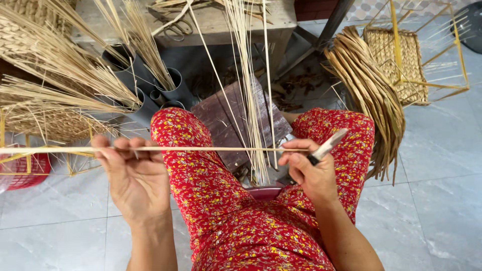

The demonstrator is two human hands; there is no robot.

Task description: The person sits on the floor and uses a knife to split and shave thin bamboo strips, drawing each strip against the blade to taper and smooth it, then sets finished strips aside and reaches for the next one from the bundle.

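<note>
A thin pale bamboo strip (211, 149) runs level across my lap from the far left to my right hand. My left hand (131, 175) pinches it between the fingertips, palm up. My right hand (311, 170) is closed around a small knife (329, 145) with a dark handle and a light blade pointing up and right; its thumb presses the strip's right end against the blade's base. Both hands hover above my knees, which are clad in red flowered trousers (201, 175).
Several upright thin strips (251, 90) lean in front of a dark wooden block (226, 118) between my knees. Grey tubes (170, 83) hold split straw at left. A bundle of flat reeds (371, 90), a woven mat (396, 60) and yellow frames lie right. A red basket (25, 170) sits far left.
</note>
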